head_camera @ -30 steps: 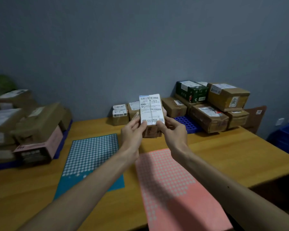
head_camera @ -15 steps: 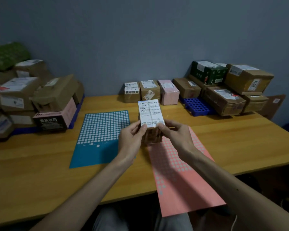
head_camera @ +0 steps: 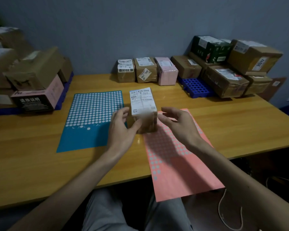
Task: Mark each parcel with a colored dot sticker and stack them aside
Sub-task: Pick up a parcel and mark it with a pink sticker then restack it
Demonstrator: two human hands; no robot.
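The left hand (head_camera: 122, 130) hides the parcel's (head_camera: 149, 121) lower left corner. Its label (head_camera: 143, 101) print is blurred, and the boxes (head_camera: 0, 59) are cut off at left.

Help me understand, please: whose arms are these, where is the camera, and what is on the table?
No machine here: a person wears a camera on the head, so this one picture looks forward and down along their own arms. On the table lie a blue sticker sheet and a pink sticker sheet, each with rows of dots. Between them stands a small parcel with a white label on top. The left hand cups its near corner, thumb on its front; blur hides whether it grips. The right hand hovers open beside it, holding nothing. More parcels are piled left, right and along the wall.
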